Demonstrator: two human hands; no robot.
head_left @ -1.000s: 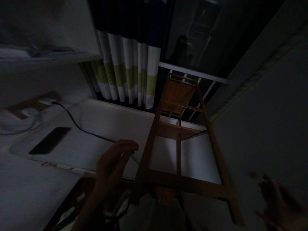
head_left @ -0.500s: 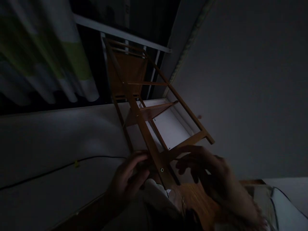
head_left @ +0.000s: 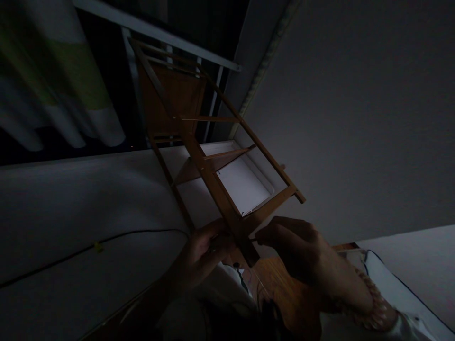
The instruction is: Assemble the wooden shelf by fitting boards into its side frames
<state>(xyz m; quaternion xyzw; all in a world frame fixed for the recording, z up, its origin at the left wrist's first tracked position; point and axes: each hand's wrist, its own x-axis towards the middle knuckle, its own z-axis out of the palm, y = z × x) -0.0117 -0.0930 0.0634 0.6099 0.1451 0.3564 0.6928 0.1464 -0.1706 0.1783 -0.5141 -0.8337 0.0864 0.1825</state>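
Note:
The scene is very dark. A brown wooden shelf frame (head_left: 209, 170) with slanted legs and crossbars stretches away from me toward a dark window. My left hand (head_left: 204, 253) curls around the near end of the frame's leg from the left. My right hand (head_left: 298, 248) is closed in a pinch at the same leg end from the right, holding something thin that I cannot make out. A brown wooden panel (head_left: 284, 289) lies just below my hands.
A striped white and green curtain (head_left: 60, 85) hangs at the upper left. A black cable (head_left: 95, 246) runs across the pale surface on the left. A plain wall (head_left: 355, 118) fills the right. A white cloth (head_left: 227, 289) lies under my hands.
The view swung right, away from the phone and curtain. Both hands came in to the near end of the frame; the right hand went from spread fingers to a pinch.

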